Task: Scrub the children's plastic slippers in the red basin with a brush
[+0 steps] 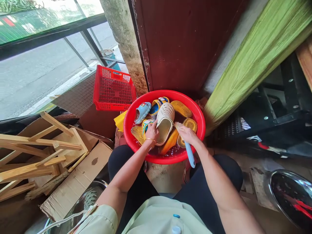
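Lying across an open cardboard box [78,182] at the far left are loose wooden slats [31,156], and just past them a red plastic crate [113,89] sits tilted against the wall by the window, beside a concrete pillar [126,39]. Below the crate, a red basin [163,93] rests on the floor between the person's black-clad knees, holding shallow water and a heap of children's clogs. A blue clog [142,112] leans near the basin's left side, with yellow ones around it. The person's left hand [151,132], a thin gold bangle at the wrist, is curled closed around the edge of a beige clog [165,122], which stands tilted up in the middle of the pile. Just to the right, the right hand [187,135] is closed over the back of a scrub brush [189,154], its bristles pressed toward the beige clog and its pale blue handle jutting out past the basin's rim. Further right, a green cloth [258,61] hangs slanting beside a maroon door [177,42], above a black metal rack [268,120], and a steel bowl [290,198] sits on the floor at the far edge.
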A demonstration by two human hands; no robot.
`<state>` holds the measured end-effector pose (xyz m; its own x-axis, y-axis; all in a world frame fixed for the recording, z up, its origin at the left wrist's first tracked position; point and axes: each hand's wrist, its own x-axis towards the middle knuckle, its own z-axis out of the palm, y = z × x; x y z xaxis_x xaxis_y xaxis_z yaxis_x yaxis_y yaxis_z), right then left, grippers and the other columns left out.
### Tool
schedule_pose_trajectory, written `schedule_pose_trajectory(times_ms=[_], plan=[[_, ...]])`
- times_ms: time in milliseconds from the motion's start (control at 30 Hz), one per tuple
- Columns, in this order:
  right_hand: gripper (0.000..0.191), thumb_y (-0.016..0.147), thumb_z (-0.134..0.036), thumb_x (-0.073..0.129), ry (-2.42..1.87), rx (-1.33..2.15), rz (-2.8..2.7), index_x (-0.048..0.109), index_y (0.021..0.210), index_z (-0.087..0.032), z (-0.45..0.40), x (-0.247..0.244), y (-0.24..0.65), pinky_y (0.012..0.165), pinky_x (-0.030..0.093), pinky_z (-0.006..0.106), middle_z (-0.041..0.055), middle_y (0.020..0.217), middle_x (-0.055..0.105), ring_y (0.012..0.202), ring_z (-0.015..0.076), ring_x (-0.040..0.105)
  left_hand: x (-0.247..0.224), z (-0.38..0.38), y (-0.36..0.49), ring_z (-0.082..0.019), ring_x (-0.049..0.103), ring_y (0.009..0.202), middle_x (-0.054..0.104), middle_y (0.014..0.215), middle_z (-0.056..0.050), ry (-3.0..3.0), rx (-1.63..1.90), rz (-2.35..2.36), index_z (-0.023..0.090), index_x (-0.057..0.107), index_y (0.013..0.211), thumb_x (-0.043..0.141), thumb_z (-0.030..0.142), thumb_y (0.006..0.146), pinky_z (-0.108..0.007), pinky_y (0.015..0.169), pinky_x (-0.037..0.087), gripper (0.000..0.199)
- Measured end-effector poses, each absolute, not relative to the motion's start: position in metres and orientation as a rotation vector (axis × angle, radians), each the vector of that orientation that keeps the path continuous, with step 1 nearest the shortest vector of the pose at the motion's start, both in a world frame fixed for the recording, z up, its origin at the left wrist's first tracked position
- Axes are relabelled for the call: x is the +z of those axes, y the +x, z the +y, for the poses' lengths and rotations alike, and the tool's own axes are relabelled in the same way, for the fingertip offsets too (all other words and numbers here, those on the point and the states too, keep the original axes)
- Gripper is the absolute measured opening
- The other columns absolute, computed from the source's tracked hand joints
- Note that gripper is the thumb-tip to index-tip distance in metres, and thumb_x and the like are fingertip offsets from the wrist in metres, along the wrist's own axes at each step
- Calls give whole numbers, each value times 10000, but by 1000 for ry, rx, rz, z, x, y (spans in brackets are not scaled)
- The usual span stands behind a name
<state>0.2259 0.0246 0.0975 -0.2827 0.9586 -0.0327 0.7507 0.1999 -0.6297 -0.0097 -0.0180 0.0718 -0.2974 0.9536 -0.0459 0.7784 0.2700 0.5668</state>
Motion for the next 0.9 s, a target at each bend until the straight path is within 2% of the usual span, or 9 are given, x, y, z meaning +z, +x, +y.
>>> schedule_pose_trajectory(times_ms=[100,200,300,400,500,633,700,767,900], plan=[[364,946,-417,548,-1669,768,-2065,770,1150,-212,26,114,229,835,615,406,111,1038,804,933,278,766,64,-14,-7,-299,639,1147,593,1305,-158,1549,592,2155,268,507,1525,485,188,929,-406,946,535,601],[433,964,-446,525,-1487,844,-2061,737,1253,-204,13,134,231,893,603,411,112,1146,784,1029,279,751,60,-10,-8,-290,633,1164,618,1274,-154,1529,610,2135,250,521,1516,478,172,920,-406,997,515,603],[422,970,-489,536,-1292,1015,-2225,736,1274,-275,-13,139,220,864,611,385,57,1104,798,989,259,762,61,-7,-14,-284,609,1211,658,1204,-149,1523,675,2096,207,535,1507,466,156,902,-400,1065,480,611],[384,983,-469,520,-1339,963,-2386,732,1266,-320,-31,130,200,822,607,385,42,1026,807,935,272,771,67,-7,-16,-295,630,1171,683,1169,-138,1530,696,2030,198,517,1526,505,178,875,-401,1044,489,651],[381,1008,-421,473,-1473,843,-2331,703,1282,-290,-20,118,182,826,582,372,75,1000,804,917,276,768,72,-10,-11,-308,659,1109,699,1169,-122,1547,686,1961,234,492,1551,572,232,857,-413,1010,500,698],[402,1019,-373,422,-1607,884,-2097,671,1288,-209,17,111,167,885,549,367,134,1092,781,1008,274,736,73,-16,-3,-322,644,1147,697,1214,-114,1571,770,1903,252,574,1487,662,324,848,-442,1035,489,649],[400,1021,-366,409,-1592,938,-2066,685,1250,-190,29,110,164,892,546,343,130,1120,774,1041,256,719,70,-17,-3,-315,638,1172,700,1243,-110,1516,884,1864,248,604,1456,692,404,861,-436,1053,481,622],[400,1020,-383,415,-1546,1006,-2079,709,1199,-179,29,111,163,848,554,306,106,1072,782,987,232,722,66,-16,-6,-305,633,1199,694,1292,-119,1411,1011,1810,220,609,1445,697,479,876,-416,1062,478,631],[413,1000,-429,484,-1329,1292,-2173,730,1218,-179,1,118,174,861,557,294,77,1073,787,959,219,725,54,-10,-14,-281,680,1109,722,1235,-150,1125,1156,1697,142,568,1464,661,576,899,-385,981,518,719]])
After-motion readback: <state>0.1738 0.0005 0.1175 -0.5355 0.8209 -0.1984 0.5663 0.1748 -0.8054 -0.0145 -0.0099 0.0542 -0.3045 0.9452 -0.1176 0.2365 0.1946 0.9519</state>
